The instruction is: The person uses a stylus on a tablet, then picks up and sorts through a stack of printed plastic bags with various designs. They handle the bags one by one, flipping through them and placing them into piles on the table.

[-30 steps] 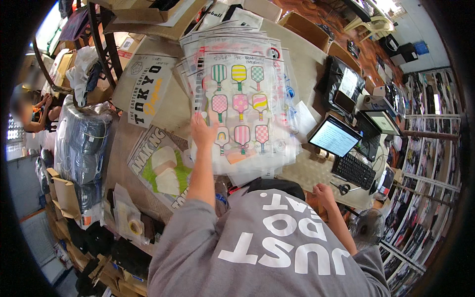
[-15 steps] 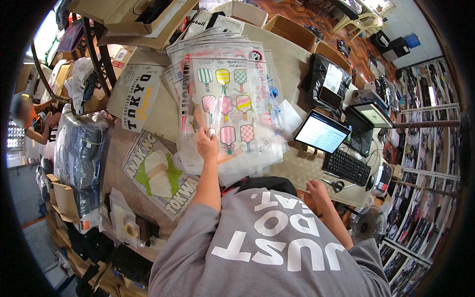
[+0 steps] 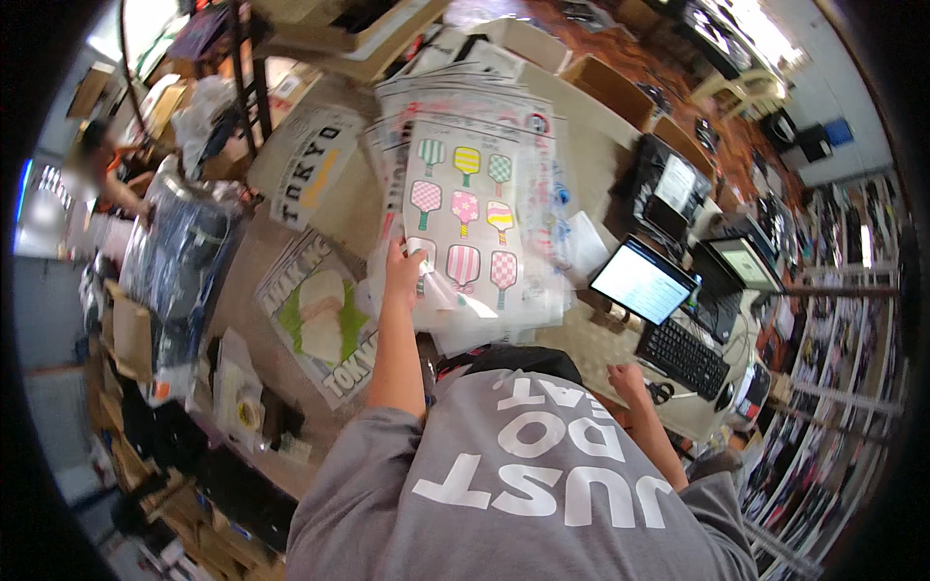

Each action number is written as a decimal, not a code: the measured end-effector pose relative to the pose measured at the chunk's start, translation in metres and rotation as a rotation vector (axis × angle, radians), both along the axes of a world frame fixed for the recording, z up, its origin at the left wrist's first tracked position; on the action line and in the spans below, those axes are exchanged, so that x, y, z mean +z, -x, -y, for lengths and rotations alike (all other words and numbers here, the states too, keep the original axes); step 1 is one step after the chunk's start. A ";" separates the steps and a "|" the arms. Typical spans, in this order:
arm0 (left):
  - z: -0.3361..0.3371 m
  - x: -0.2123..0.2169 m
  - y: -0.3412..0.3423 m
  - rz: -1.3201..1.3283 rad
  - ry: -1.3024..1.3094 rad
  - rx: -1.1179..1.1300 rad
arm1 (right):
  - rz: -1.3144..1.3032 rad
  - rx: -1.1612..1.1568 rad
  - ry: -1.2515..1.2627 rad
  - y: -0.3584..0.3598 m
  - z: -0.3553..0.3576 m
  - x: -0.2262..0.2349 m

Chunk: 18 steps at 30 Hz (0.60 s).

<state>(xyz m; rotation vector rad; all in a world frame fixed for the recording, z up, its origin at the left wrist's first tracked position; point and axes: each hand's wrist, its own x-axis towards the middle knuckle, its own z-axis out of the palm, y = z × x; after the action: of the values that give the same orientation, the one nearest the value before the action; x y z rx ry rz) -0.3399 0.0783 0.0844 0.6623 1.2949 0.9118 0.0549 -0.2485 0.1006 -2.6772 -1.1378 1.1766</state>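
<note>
In the middle of the frame, a paddle-printed sheet [image 3: 466, 208] is gripped at its lower left by the left hand [image 3: 401, 271]: the edge is pinched between thumb and fingers, and the part beside them is bent upward, so that some of the bottom row is covered. Rows of colourful paddles are printed on it — striped, checked and flowered. It is laid over a loose pile of sheets [image 3: 544, 281], which is spread on the beige tabletop [image 3: 593, 155].

The right hand [image 3: 628, 381], low and right of centre, is held near the edge of the tabletop, close to a pair of scissors [image 3: 662, 391]; its fingers are curled, and whether anything is held in them cannot be told. Just above the scissors, a black keyboard [image 3: 684, 355] is placed below a lit screen [image 3: 642, 279].

Left of the pile, a lettered sheet [image 3: 306, 172] and, lower down, a green-and-white printed sheet [image 3: 325, 320] are laid out. A tape roll [image 3: 250, 414] is seen at the lower left. Toward the left rim, dark bundles [image 3: 184, 257] are wrapped in clear plastic — a blurred person [image 3: 116, 189] is seen just above them.
</note>
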 end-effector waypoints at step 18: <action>0.171 -0.143 0.278 -0.708 0.235 0.538 | -0.076 0.022 -0.021 0.019 -0.051 0.010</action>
<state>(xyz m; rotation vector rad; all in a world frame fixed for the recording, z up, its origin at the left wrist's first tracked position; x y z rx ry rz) -0.6177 -0.0928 -0.0583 0.4646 2.2514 0.9605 0.0358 -0.1972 0.1103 -2.5873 -1.1640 1.2512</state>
